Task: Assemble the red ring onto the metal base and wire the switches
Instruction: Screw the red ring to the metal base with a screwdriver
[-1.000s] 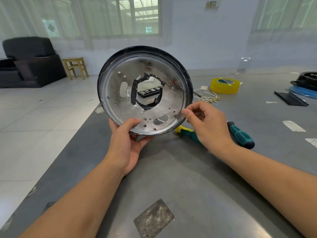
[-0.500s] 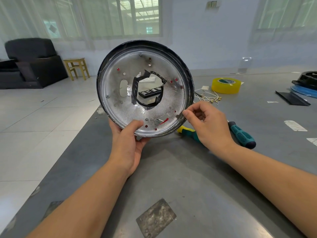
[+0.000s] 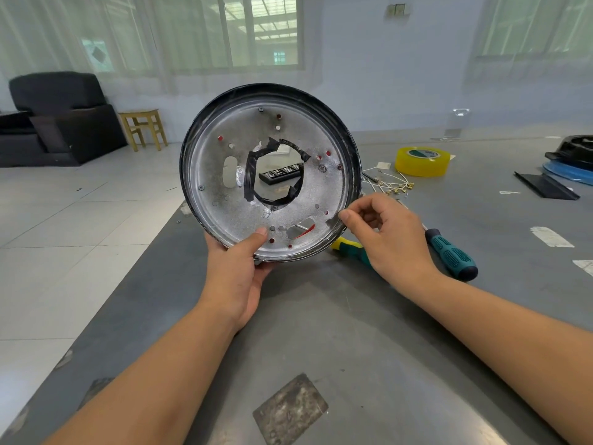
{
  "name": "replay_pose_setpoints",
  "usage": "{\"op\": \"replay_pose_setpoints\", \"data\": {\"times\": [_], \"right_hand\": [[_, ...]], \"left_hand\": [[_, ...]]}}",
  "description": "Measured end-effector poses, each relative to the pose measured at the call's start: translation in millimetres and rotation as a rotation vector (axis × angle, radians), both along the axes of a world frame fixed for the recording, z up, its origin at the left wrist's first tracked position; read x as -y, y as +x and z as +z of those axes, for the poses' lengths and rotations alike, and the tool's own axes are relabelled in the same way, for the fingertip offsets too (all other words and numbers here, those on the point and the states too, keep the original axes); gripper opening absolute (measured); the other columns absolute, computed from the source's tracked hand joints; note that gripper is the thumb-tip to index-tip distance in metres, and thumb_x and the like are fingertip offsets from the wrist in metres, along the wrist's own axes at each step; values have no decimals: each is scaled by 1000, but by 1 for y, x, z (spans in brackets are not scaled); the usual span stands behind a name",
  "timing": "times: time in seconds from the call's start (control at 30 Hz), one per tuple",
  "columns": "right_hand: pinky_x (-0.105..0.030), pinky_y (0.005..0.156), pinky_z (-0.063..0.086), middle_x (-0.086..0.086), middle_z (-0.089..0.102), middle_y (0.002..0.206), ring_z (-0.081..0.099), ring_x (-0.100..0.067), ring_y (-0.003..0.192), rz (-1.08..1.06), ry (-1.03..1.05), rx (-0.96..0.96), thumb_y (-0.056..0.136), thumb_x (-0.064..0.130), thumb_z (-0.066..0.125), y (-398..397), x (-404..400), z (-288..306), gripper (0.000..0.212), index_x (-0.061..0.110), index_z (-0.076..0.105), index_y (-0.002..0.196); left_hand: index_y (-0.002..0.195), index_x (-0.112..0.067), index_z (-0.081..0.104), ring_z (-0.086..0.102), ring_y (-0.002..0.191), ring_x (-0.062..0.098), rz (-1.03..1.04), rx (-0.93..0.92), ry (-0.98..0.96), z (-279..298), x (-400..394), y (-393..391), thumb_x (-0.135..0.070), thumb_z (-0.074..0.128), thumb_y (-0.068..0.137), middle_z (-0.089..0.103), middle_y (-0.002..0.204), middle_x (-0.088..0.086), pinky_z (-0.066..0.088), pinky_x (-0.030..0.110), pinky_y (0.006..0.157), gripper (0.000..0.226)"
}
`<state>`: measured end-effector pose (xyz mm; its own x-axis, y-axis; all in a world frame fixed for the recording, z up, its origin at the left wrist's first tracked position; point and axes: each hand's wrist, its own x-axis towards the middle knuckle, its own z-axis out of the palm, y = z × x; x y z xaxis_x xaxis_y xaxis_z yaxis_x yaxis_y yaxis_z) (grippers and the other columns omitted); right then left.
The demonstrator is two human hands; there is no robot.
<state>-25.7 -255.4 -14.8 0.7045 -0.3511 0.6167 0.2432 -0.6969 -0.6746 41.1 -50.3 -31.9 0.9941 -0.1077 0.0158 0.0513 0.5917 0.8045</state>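
Left hand (image 3: 237, 277) grips the base (image 3: 269, 175) upright for inspection; right fingers (image 3: 348, 216) pinch its rim, perhaps a screw.

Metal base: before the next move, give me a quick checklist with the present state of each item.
1. Base held up off the table: ok, left hand grips its lower edge, thumb on the face.
2. Right hand on the rim: ok, fingertips pinch the lower right edge.
3. Red ring seated behind: cannot tell, only red shows through holes and the slot.
4. Screwdriver within reach: ok, lying by the right hand.
5. Wires attached: not ok, loose on the table.
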Motion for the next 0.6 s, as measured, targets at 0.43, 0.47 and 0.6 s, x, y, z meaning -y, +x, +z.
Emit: {"op": "replay_pose_setpoints", "data": {"times": [0.43, 0.47, 0.6], "right_hand": [[-23, 73, 51, 16, 65, 89, 60, -8, 83, -6, -61, 106, 94, 35, 69, -5, 1, 6, 3, 32, 70, 95], [-19, 73, 50, 19, 64, 89, 60, -5, 83, -7, -85, 123, 94, 35, 69, -5, 0, 7, 4, 32, 70, 96], [-8, 78, 41, 17, 66, 88, 58, 2, 82, 65, -244, 160, 92, 26, 75, -8, -14, 7, 4, 23, 76, 94]], "left_hand": [[144, -24, 49, 78, 101, 21, 42, -6, 9, -1, 1, 0, 8, 68, 93, 72, 130, 6, 66, 44, 70, 63], [144, -24, 49, 78, 100, 21, 45, -7, 6, -1, 1, 0, 8, 68, 93, 72, 130, 6, 66, 43, 69, 63], [144, -24, 49, 78, 99, 20, 58, -1, 6, -1, 2, 0, 9, 68, 93, 73, 128, 6, 66, 43, 67, 64]]}}
